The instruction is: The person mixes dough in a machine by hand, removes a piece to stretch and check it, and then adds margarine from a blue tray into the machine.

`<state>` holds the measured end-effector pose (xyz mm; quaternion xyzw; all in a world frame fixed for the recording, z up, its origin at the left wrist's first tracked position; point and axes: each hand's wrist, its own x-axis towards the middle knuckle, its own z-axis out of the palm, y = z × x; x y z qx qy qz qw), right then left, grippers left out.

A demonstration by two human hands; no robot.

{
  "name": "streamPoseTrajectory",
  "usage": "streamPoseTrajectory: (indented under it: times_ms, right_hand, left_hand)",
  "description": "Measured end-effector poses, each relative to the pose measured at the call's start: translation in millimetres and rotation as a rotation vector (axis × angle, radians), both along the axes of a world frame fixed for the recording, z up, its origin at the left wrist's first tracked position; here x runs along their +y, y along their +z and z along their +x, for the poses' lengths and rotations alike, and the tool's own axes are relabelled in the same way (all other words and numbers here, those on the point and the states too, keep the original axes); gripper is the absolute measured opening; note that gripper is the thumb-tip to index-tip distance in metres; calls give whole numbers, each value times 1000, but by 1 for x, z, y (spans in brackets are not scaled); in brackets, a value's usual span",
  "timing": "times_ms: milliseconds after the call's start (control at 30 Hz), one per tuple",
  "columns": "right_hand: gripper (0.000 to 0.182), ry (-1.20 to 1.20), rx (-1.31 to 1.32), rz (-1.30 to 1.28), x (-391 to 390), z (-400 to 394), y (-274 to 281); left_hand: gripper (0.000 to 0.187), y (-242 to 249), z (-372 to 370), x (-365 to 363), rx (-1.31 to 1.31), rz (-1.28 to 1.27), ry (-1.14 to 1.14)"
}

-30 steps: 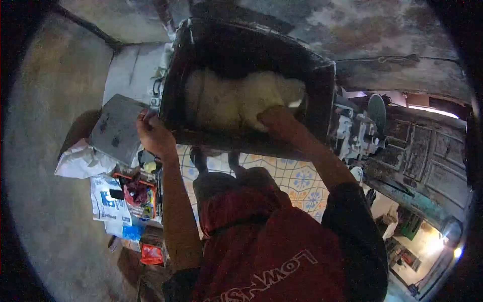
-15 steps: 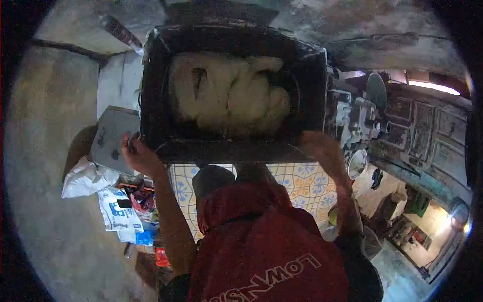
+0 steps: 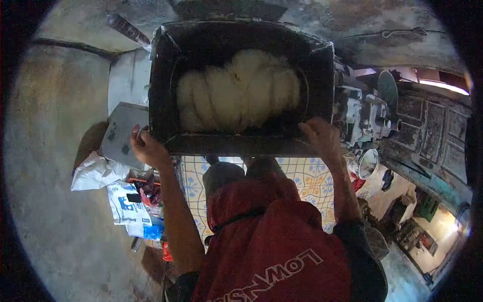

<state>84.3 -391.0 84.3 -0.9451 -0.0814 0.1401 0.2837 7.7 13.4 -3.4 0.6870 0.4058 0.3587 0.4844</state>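
Observation:
A large pale mass of dough (image 3: pixel 236 93), ridged with folds, lies inside a dark rectangular trough (image 3: pixel 241 146). Beside the trough's front left corner is my left hand (image 3: pixel 149 149), holding nothing, its fingers bent and apart. My right hand (image 3: pixel 322 138) rests at the front right rim, fingers loosely bent over the edge toward the inside and nothing visible in them. Neither hand touches the dough.
A grey machine (image 3: pixel 359 110) adjoins the trough on the right, with a round white container (image 3: pixel 366 163) below it. Left stands a grey panel (image 3: pixel 123 133), near a white sack (image 3: pixel 100 172) and printed bags (image 3: pixel 126 204). Patterned tiles (image 3: pixel 307 178) cover the floor.
The dough has turned over in the trough: its folds and outline differ, and its bulge now sits at the upper middle. My hands keep about the same places by the rim.

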Motion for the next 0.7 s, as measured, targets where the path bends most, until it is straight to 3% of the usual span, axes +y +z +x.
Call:
streamPoseTrajectory:
  times_ms: [67, 267, 333, 400, 467, 700]
  right_hand:
    - [24, -59, 86, -86, 8, 1, 7]
    - [18, 20, -59, 14, 2, -3, -9]
    - [16, 380, -403, -417, -12, -6, -28]
    - [16, 446, -420, -445, -13, -7, -32]
    - [17, 215, -113, -71, -2, -5, -23]
    - [19, 139, 34, -47, 8, -6, -14]
  left_hand:
    - [26, -6, -1, 2, -36, -87, 23]
    - [25, -11, -4, 7, 1, -54, -10]
    - [25, -10, -3, 5, -89, -114, -8]
    - [24, -4, -1, 2, -65, -101, 6]
    - [24, 8, 3, -4, 74, -15, 32]
    - [26, 1, 0, -1, 110, 156, 0]
